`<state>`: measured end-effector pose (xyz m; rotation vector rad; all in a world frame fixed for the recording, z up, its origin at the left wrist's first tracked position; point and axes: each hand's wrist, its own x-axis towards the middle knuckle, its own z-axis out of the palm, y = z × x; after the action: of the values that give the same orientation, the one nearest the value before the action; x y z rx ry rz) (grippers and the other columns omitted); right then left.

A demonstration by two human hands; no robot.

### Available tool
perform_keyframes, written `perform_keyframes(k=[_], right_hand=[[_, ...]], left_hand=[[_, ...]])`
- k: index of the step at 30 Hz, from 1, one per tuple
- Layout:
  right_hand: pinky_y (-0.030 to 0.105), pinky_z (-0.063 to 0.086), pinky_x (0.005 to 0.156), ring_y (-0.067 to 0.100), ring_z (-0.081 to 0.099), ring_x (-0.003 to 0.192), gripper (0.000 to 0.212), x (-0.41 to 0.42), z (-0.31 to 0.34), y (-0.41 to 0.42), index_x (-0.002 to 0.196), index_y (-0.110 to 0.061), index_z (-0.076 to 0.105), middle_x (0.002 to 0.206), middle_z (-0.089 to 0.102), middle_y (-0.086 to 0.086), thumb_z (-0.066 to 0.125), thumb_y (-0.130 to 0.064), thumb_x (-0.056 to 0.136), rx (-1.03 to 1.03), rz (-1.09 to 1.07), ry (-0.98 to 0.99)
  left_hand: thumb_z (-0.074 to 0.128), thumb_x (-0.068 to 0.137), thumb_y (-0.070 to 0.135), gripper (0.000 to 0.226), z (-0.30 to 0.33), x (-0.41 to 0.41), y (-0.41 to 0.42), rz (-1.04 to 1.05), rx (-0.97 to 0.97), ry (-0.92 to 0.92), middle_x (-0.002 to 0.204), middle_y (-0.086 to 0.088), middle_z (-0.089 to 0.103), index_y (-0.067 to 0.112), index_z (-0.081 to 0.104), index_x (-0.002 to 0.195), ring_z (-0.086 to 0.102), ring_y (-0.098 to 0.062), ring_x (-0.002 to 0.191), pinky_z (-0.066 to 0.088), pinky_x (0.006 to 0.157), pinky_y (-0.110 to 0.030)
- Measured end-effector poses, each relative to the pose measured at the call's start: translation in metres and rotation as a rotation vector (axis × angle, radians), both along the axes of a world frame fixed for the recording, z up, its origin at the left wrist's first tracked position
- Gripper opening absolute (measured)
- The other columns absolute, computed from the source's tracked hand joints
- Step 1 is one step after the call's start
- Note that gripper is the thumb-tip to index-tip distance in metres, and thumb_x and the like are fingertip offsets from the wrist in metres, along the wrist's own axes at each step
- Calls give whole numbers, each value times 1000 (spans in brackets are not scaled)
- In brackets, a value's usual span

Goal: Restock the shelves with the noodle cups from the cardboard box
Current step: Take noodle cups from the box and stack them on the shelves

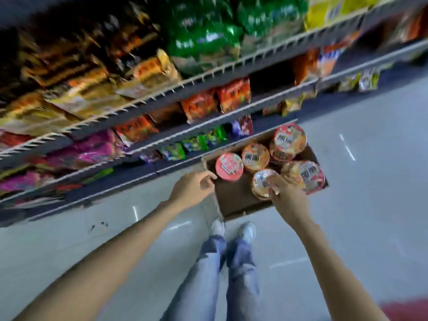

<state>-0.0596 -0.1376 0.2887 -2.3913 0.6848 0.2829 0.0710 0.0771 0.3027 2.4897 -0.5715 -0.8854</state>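
An open cardboard box [234, 200] sits on the floor in front of the shelves and holds several noodle cups. A red-lidded cup [229, 166] stands at the box's left, an orange-lidded cup [255, 156] beside it, and a larger bowl [289, 137] lies stacked at the back. My right hand [287, 200] grips a cup [262, 184] with a barcode on its lid, near the box's front. My left hand [194, 188] hovers at the box's left edge, fingers loosely curled and holding nothing. The whole view is motion-blurred.
Tiered shelves [162, 98] with white rails run along the left and top, packed with bags of noodles and snacks. A dark gap [271, 77] shows on the middle shelf. My legs and white shoes [231, 230] stand on the grey floor just behind the box.
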Motion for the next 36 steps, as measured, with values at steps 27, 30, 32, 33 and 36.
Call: perform_keyframes(k=[27,30,32,33,36], right_hand=[[33,47,94,24,58,114,47,130,-464,18,129,-8,49,125,60,9,63,-28,89,434,-442,36],[33,54,86,21,59,110,50,114,-442,11,133,-15,46,124,58,7,64,-32,89,475,-503,18],[20,53,69,16,64,100,38,100,-419,8,124,-26,49,113,61,1,65,-24,89,626,-560,-65],[18,52,66,14,65,97,35,93,-406,8,117,-33,48,108,61,-3,65,-20,89,694,-574,-117],[21,54,72,6,64,100,50,76,-379,7,118,-41,40,114,58,-5,67,-15,86,863,-587,-193]], left_hand=[[64,84,44,81,-466,74,-69,477,225,-34,139,-14,39,9,26,147,40,-29,129,30,100,-33],[68,82,39,56,-449,66,-66,533,-6,-82,125,-10,46,16,51,130,48,-24,118,36,96,-27],[70,79,43,60,-438,57,-66,591,-170,51,128,-6,49,23,47,132,51,-18,116,43,99,-30],[70,78,44,64,-431,54,-67,634,-248,129,129,-4,50,26,44,133,53,-15,115,45,99,-32],[69,84,32,64,-407,44,-73,684,-379,279,123,8,55,25,36,138,55,-7,110,45,95,-27]])
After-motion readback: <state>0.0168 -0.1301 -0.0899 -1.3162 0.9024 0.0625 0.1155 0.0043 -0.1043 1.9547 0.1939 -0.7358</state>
